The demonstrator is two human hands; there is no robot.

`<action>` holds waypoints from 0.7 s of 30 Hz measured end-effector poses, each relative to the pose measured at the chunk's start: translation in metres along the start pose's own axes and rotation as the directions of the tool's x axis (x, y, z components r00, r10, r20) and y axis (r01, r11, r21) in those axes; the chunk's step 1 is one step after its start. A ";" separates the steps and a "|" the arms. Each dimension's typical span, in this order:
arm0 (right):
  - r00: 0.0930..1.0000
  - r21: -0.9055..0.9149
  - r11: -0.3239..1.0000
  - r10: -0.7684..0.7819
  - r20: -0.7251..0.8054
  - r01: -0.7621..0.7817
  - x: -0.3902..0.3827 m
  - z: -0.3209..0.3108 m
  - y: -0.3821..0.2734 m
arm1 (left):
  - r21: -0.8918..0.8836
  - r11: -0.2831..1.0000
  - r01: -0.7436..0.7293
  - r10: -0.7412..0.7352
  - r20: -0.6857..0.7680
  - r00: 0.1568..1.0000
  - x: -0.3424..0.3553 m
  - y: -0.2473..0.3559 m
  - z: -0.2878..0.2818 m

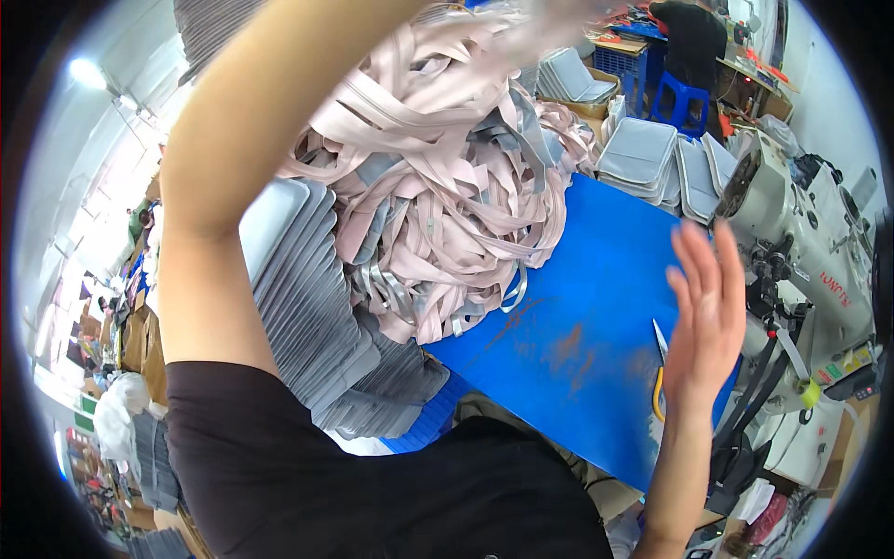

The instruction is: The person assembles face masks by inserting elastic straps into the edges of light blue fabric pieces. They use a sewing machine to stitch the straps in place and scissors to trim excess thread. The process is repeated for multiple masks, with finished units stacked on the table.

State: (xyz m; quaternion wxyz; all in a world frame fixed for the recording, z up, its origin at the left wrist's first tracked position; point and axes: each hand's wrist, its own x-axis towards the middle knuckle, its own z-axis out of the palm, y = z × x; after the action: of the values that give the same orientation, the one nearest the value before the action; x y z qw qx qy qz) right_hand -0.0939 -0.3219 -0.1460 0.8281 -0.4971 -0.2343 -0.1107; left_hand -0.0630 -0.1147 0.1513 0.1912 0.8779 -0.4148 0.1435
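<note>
Right hand (706, 312), released, hovers by the scissors (660, 374); careless lowering could nick it! Far side, left hand (559, 20) blurs, can't tell its grip; tugging might tangle pink zipper tapes (438, 200).

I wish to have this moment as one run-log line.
left hand: blurred, grip unclear, near pink strips; right hand: open, near scissors; scissors: on blue table

Bright ceiling lamp (88, 74) upper left, motion blur at top, dark fisheye rim.
</note>
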 end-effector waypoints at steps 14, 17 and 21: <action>0.980 0.585 0.807 0.046 -0.194 0.077 0.031 -0.024 -0.003 | 0.864 0.493 -0.102 -0.327 0.293 0.899 -0.146 -0.157 -0.022; 0.954 0.503 0.844 -0.035 -0.297 0.187 0.004 -0.045 -0.005 | 0.919 0.381 -0.103 -0.175 0.181 0.968 -0.179 -0.190 -0.039; 0.918 0.286 0.941 -0.057 -0.392 0.181 -0.039 -0.060 0.014 | 0.955 0.296 0.020 -0.235 0.053 0.971 -0.196 -0.221 -0.056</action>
State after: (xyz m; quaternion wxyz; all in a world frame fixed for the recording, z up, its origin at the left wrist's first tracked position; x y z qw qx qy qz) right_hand -0.1052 -0.3701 -0.2003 0.9180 -0.3118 -0.1152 -0.2163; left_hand -0.0159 0.1716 0.0728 -0.3895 0.8609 -0.1949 0.2630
